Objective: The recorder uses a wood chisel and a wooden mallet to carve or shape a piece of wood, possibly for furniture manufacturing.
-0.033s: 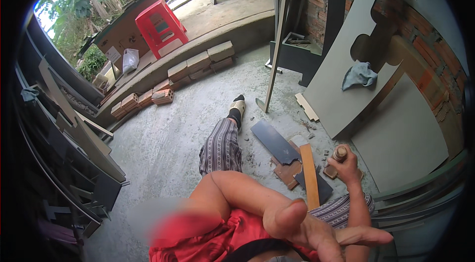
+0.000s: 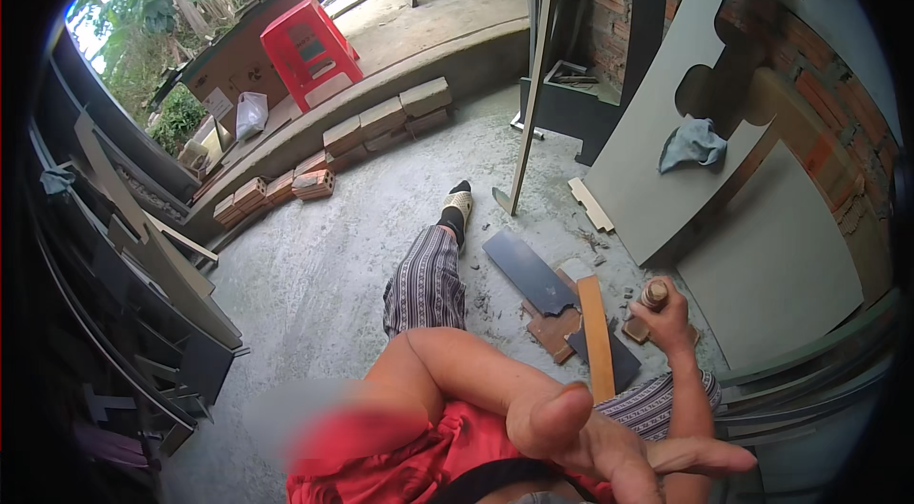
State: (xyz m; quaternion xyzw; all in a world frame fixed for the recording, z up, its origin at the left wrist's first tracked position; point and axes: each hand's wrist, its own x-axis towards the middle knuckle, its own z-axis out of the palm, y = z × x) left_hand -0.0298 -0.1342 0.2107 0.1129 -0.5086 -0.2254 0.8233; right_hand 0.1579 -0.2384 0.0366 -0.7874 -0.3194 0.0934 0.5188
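Note:
My left hand is held up close over my lap, crossing in front of my right forearm. Its thumb and fingers are apart, and nothing shows in it. Lower down on the right, my right hand is closed round a round wooden-looking handle, its end pointing up. What the handle belongs to is hidden below the fist. Beside that fist lies a small brown block. A long yellowish wooden strip leans near my right leg, across dark board offcuts.
A dark grey board rests on brown pieces on the concrete floor. Large pale panels, one with a blue-grey rag, lean at the right. Bricks line the step, below a red plastic stool. More boards stand at the left.

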